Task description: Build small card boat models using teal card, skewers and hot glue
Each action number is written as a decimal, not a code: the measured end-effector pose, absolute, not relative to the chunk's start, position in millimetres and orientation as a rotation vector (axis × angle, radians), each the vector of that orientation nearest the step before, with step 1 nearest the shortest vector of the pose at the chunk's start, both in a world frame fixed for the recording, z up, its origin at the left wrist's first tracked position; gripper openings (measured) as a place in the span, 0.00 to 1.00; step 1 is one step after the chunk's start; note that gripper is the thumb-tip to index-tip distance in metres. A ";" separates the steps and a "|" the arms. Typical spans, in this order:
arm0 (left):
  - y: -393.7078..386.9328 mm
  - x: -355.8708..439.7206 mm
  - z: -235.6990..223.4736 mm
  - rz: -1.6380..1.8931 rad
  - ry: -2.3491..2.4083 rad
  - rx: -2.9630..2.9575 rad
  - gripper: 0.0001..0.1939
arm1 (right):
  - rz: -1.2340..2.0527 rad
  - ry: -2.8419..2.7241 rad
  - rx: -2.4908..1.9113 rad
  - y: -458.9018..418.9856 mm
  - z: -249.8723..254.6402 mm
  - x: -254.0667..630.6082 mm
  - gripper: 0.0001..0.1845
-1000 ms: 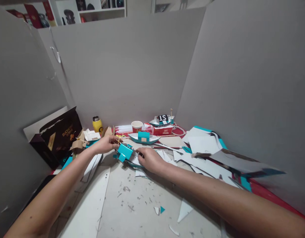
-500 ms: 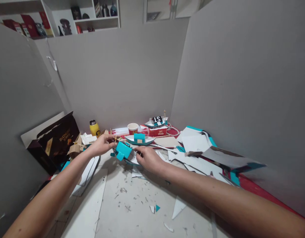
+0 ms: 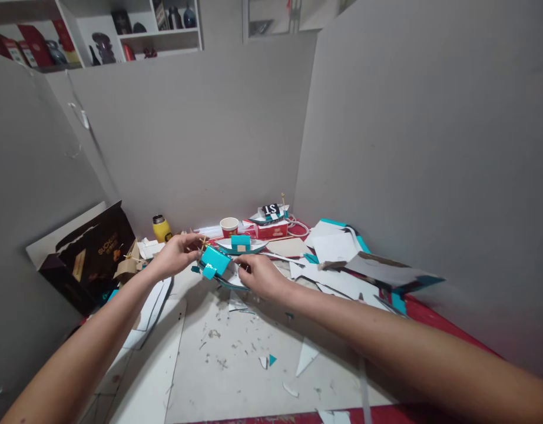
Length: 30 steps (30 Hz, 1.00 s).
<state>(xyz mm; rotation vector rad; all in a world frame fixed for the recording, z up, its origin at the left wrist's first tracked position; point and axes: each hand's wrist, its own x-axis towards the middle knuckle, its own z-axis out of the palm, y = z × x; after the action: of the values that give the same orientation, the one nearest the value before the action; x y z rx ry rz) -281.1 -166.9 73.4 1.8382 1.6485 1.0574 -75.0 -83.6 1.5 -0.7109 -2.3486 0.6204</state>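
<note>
Grey-walled booth, littered pale tabletop [image 3: 218,377], both hands' fingers [image 3: 263,277] around a model boat [image 3: 215,262].

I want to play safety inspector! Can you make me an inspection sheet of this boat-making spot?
Surface: pale board, specked with dark bits
Job's things: teal-and-white boat between the hands; second boat behind it; ST boat on a red box
Clutter: teal triangle, white scrap, cup, yellow bottle, dark box
Grippers: none, bare hands; left hand at the boat's cabin end, right hand at its other end
Cables: white cord by the red box; use unclear
Surroundings: grey walls, shelves beyond
</note>
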 end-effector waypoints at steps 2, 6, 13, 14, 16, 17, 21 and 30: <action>-166.4 -279.0 72.9 1.053 1.607 1.831 0.16 | 0.637 -2.341 -0.712 -84.4 2.8 -74.2 0.15; -165.3 -279.7 70.4 1.049 1.596 1.797 0.17 | 0.647 -2.316 -0.716 -85.3 3.3 -73.4 0.16; -166.3 -284.5 72.1 1.058 1.665 1.799 0.19 | 0.633 -2.303 -0.712 -86.4 3.8 -74.3 0.14; -166.8 -284.9 72.6 1.065 1.680 1.804 0.20 | 0.629 -2.302 -0.711 -86.3 4.2 -74.2 0.15; -168.1 -285.0 73.7 1.078 1.710 1.814 0.21 | 0.619 -2.302 -0.704 -86.0 5.3 -73.7 0.15; -168.9 -284.7 74.4 1.082 1.720 1.819 0.22 | 0.613 -2.304 -0.700 -85.8 5.8 -73.3 0.15; -171.7 -281.3 77.9 1.087 1.743 1.836 0.22 | 0.589 -2.307 -0.692 -84.9 6.6 -71.2 0.13; -174.4 -286.1 78.7 1.140 1.771 1.826 0.27 | 0.585 -2.296 -0.680 -84.8 6.1 -67.5 0.12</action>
<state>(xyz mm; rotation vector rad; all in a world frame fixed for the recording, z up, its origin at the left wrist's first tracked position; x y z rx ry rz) -286.1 -174.4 78.7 1.8259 1.7707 1.1396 -67.5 -84.8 6.1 -0.6798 -2.2955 0.5849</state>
